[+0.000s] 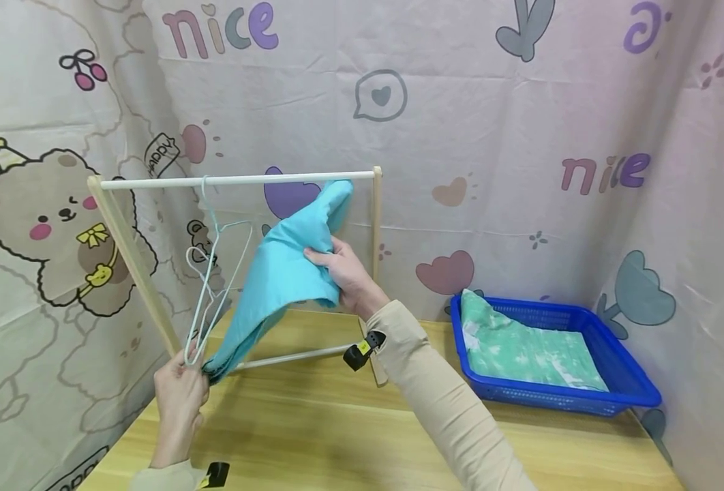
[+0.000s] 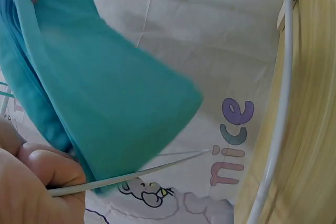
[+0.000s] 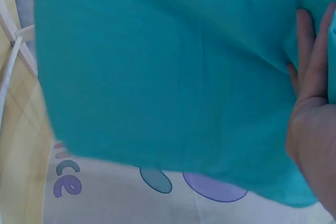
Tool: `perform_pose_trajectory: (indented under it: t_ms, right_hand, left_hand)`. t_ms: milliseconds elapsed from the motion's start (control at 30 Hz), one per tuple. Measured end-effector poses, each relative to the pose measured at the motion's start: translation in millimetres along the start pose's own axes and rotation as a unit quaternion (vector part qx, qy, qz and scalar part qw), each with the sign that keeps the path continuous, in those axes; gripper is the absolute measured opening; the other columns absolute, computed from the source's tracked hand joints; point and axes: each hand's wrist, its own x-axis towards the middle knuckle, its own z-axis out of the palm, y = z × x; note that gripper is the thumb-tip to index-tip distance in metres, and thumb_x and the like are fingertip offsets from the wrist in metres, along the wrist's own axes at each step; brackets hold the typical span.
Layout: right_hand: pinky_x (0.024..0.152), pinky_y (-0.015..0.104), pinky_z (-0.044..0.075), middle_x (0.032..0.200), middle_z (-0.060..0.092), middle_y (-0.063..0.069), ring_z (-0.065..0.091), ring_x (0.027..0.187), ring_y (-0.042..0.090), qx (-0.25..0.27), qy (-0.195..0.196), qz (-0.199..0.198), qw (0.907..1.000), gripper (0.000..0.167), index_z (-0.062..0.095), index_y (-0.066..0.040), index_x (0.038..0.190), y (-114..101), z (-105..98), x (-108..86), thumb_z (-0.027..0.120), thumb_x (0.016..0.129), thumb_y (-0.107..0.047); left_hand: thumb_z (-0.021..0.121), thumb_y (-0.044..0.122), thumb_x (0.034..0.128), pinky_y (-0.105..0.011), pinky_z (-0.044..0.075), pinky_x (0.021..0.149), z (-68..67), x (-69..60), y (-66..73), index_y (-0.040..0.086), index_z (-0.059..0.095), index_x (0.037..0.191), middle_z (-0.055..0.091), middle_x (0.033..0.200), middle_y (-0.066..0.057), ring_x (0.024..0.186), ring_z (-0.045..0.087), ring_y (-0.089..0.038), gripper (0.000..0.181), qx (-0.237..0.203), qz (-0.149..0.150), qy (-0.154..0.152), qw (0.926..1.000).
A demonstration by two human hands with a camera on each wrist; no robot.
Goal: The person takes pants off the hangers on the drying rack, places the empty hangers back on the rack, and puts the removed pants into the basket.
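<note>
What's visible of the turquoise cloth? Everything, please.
The turquoise cloth is plain, unprinted and looks like soft woven fabric, folded into layers whose edges show along its lower left. It is held in the air, slanting from upper right to lower left, in front of the wooden-legged rack. The right hand grips its right side, thumb in front. Its lower corner meets the left hand in view; whether they touch is unclear.

Right of rack [image 1: 239,180] and garment [image 1: 288,262] sits a basket [image 1: 558,395] holding cloth [image 1: 528,348].
</note>
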Motion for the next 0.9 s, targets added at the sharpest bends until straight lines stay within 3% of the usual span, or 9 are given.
perform_pose_trajectory:
  t_ms: [133, 333, 600, 900]
  right_hand:
    - [0.092, 0.038, 0.054, 0.127, 0.057, 0.011, 0.062, 0.100, 0.018, -0.002, 0.022, -0.008, 0.9997, 0.038, 0.052, -0.011, 0.138, -0.2, 5.1, -5.9, 0.055, 0.100, -0.012]
    - [0.107, 0.043, 0.043, 0.133, 0.056, 0.010, 0.055, 0.118, 0.023, -0.021, 0.069, -0.030, 0.9970, 0.039, 0.053, -0.012, 0.139, 8.5, 17.7, -19.9, 0.053, 0.100, -0.009]
    - [0.104, 0.042, 0.043, 0.121, 0.058, 0.007, 0.054, 0.113, 0.019, -0.009, 0.140, -0.090, 0.9861, 0.024, 0.058, -0.010, 0.125, 14.2, 28.7, -33.6, 0.051, 0.102, -0.011]
    - [0.100, 0.039, 0.047, 0.115, 0.060, 0.004, 0.057, 0.110, 0.017, -0.015, 0.176, -0.139, 0.9744, 0.022, 0.061, -0.013, 0.121, 11.2, 47.4, -47.3, 0.048, 0.103, -0.009]
  left_hand:
    - [0.058, 0.033, 0.0989, -0.022, 0.025, 0.026, -0.5, 2.4, 0.8, 0.011, 0.064, 0.122, 0.039, 0.039, 0.007, 0.028, 0.031, -0.005, 0.032, -0.039, -0.003, 0.005, 0.9992]
    - [0.058, 0.024, 0.0993, -0.020, 0.025, 0.027, 0.2, 1.8, 2.9, 0.011, 0.063, 0.125, 0.042, 0.044, 0.009, 0.029, 0.031, -0.004, 0.030, -0.044, 0.000, 0.008, 0.9990]
    - [0.058, 0.035, 0.0986, -0.021, 0.026, 0.028, 1.1, 0.5, 1.1, 0.009, 0.061, 0.128, 0.039, 0.042, 0.008, 0.030, 0.032, -0.005, 0.040, -0.028, -0.004, 0.008, 0.9996]
    - [0.061, 0.039, 0.0964, -0.021, 0.026, 0.028, 3.7, 1.0, 1.7, 0.008, 0.059, 0.135, 0.045, 0.047, 0.009, 0.029, 0.032, -0.005, 0.050, -0.024, 0.003, 0.009, 0.9997]
